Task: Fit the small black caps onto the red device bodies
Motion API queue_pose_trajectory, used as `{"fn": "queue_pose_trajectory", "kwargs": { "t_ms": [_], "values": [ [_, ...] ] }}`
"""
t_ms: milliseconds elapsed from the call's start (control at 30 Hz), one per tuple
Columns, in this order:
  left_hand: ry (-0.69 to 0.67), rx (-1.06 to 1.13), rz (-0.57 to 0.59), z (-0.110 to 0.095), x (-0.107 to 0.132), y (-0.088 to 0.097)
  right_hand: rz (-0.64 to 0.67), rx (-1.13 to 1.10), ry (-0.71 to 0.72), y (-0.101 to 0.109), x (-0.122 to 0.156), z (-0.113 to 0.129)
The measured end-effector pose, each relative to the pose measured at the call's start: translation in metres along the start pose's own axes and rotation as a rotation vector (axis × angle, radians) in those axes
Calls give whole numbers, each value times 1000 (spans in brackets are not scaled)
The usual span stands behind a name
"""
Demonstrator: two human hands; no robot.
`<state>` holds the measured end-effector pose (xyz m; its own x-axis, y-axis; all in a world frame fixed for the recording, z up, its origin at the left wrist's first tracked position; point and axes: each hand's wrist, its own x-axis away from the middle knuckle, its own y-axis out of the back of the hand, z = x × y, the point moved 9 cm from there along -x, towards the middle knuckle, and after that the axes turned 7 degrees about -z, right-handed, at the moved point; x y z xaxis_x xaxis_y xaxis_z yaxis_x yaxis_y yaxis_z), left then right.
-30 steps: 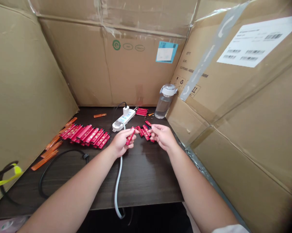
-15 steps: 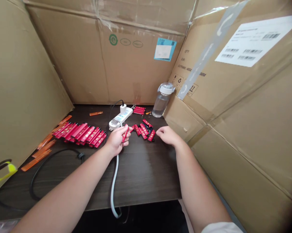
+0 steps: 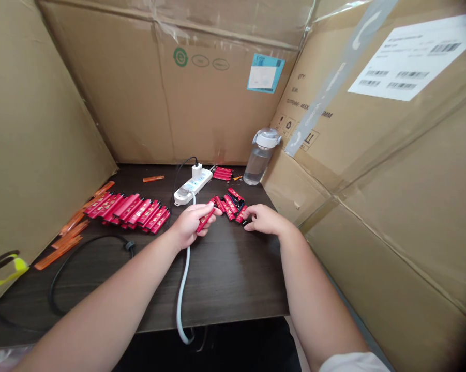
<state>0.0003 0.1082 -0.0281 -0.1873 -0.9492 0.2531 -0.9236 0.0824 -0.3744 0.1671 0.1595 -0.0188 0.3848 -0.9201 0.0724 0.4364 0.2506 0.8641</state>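
1. Slim red stick-shaped pieces (image 3: 126, 206), left of centre: smooth, glossy, plastic-looking.
2. Flat orange strips (image 3: 58, 253), left: shiny, plastic-looking.
3. Dark brown tabletop (image 3: 233, 289), lower centre: wood-grained, faint sheen.
4. Brown cardboard panel (image 3: 120, 103), upper left: mostly matt, creased.
5. Clear cylindrical bottle (image 3: 256, 166), right of centre: smooth, see-through.
6. White oblong power strip (image 3: 197, 185), centre: smooth plastic.

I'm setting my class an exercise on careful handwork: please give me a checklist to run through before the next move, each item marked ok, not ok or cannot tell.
1. Left grip holding a red piece: ok, between thumb and fingers.
2. Right grip firmly closed on anything: cannot tell; it is at the right edge of the small pile.
3. Small pile neatly aligned: not ok, its pieces lie at differing angles.
4. White cable clear of the left grip: cannot tell; it passes beneath.
5. Bottle standing on its base: ok.
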Motion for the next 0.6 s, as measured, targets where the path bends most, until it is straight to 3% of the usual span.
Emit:
{"fn": "queue_pose_trajectory", "kwargs": {
  "t_ms": [233,367,500,600],
  "values": [
    [-25,-48,29,0,1,-4,28,6,3,-9,-3,-3],
    [-111,-143,69,-5,3,-9,-32,-96,23,-2,-3,3],
    [-236,-245,50,-15,7,-11,-176,-751,-9,11,2,21],
    [-298,-278,35,-21,10,-14,-100,-1262,-3,-2,7,49]
  ]
}}
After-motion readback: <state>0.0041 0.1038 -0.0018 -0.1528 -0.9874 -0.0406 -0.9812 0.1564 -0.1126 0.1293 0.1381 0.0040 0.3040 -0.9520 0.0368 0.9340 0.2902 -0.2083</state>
